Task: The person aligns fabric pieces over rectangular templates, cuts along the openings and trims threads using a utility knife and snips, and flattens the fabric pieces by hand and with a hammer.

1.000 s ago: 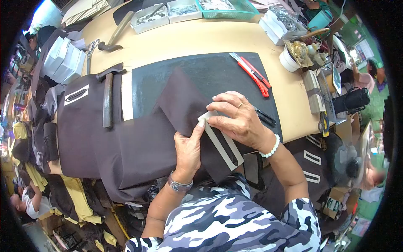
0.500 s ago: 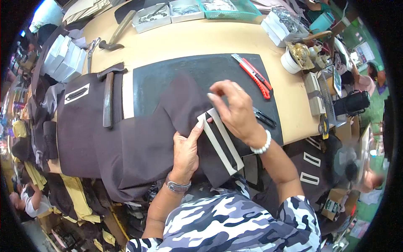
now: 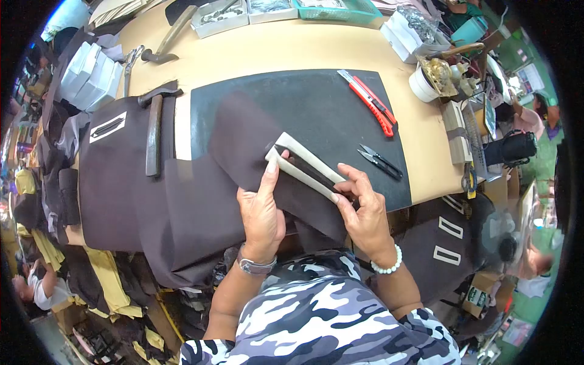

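A large piece of dark brown fabric [image 3: 194, 213] drapes from the table toward my lap, with a narrow white rectangular frame [image 3: 313, 159] around a dark slot on it. My left hand [image 3: 261, 222] is closed on the fabric at the frame's upper left end, thumb on top. At the lower right end, my right hand [image 3: 368, 222] pinches the frame and fabric between thumb and fingers. The frame lies slanted between both hands, above the edge of a black cutting mat [image 3: 274, 91]. Fingers beneath the fabric are partly hidden.
On the mat lie a red utility knife [image 3: 369, 103] and thread snips [image 3: 380, 161]. A hammer [image 3: 155, 134] rests on the fabric at left, near another white frame [image 3: 108, 127]. Boxes [image 3: 220, 18] line the back. A white pot [image 3: 421, 84] stands at right.
My right hand has come down from above the frame's top end to grip its lower end. The frame has turned flatter and shifted up and left. The snips are now fully visible.
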`<act>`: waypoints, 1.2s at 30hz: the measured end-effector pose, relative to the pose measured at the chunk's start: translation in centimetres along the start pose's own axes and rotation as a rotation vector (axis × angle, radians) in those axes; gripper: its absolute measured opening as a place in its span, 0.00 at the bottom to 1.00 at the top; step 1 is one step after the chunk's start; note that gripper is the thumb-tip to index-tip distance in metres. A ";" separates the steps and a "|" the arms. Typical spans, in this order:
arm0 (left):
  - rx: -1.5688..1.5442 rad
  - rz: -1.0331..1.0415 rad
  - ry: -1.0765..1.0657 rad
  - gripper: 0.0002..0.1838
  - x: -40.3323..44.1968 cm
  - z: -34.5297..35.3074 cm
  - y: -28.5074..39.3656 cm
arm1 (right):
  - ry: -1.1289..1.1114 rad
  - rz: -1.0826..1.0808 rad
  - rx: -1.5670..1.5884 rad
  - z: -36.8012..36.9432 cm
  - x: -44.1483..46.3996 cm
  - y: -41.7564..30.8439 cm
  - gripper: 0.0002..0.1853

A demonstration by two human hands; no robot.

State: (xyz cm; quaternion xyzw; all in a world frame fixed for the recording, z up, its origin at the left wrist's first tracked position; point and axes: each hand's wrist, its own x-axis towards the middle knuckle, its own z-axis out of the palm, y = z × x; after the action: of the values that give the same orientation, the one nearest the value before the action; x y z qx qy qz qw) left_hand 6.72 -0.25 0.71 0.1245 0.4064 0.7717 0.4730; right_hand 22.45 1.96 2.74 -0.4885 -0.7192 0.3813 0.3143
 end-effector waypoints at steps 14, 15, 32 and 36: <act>1.604 0.605 -1.077 0.15 4.1 1.1 4.2 | 0.130 -0.571 -0.330 1.2 1.4 4.3 0.24; 1.637 0.515 -1.162 0.13 5.1 1.3 3.7 | 0.139 -0.569 -0.342 1.2 1.4 4.4 0.24; 1.382 0.500 -1.282 0.08 9.3 -2.9 3.9 | -0.099 -0.716 -0.426 -2.3 0.7 5.3 0.18; 1.383 0.509 -1.283 0.08 9.4 -3.1 3.9 | -0.041 -0.319 -0.211 -1.5 1.1 4.1 0.20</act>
State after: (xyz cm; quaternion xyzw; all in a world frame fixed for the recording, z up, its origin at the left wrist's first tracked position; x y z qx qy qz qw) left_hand -2.43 5.12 -0.23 0.8549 0.3958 0.2276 0.2463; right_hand 25.22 4.28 0.10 -0.3905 -0.8299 0.2590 0.3029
